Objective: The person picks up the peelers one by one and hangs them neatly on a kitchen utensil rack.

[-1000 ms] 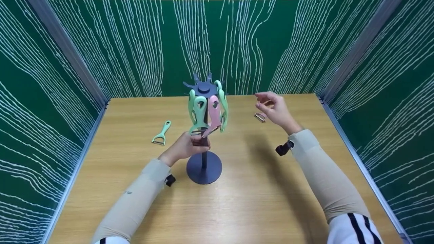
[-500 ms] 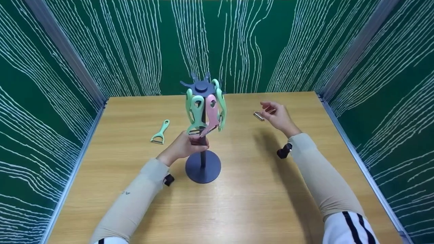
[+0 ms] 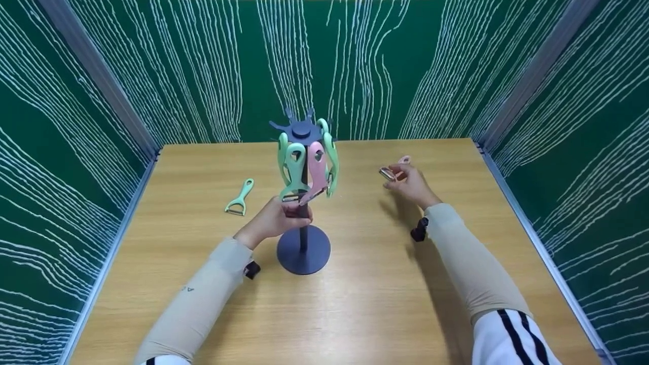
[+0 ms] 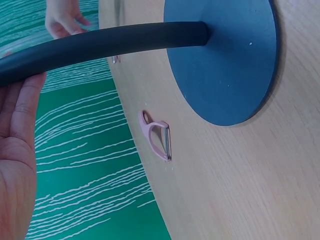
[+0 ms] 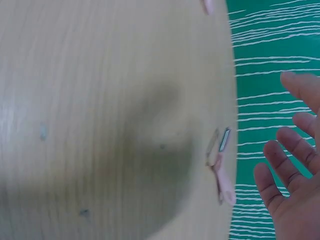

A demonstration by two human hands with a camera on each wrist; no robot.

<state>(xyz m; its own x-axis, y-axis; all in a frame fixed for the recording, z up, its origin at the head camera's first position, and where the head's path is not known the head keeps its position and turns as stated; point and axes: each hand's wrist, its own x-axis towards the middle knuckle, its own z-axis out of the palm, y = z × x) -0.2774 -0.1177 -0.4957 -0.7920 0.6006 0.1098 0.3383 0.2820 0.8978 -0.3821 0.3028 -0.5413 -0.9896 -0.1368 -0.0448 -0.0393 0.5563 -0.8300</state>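
Observation:
My left hand [image 3: 278, 218] grips the post [image 4: 115, 42] of a dark utensil stand [image 3: 303, 253], just below the hanging peelers. Several green peelers [image 3: 294, 167] and a pink peeler [image 3: 317, 165] hang from its hooks; some hooks at the back and left are bare. My right hand [image 3: 409, 186] is over another pink peeler [image 5: 222, 175] lying near the table's far edge. In the right wrist view its fingers are spread and apart from that peeler, though they overlap it in the head view.
A green peeler [image 3: 240, 197] lies on the wooden table [image 3: 365, 304], left of the stand. One more pink peeler [image 4: 157, 135] lies near the table's edge in the left wrist view. Green walls with white lines [image 3: 350, 66] enclose the table.
My right hand has come down and toward me over the pink peeler, whose handle end now shows behind the hand. The left hand keeps its hold on the stand.

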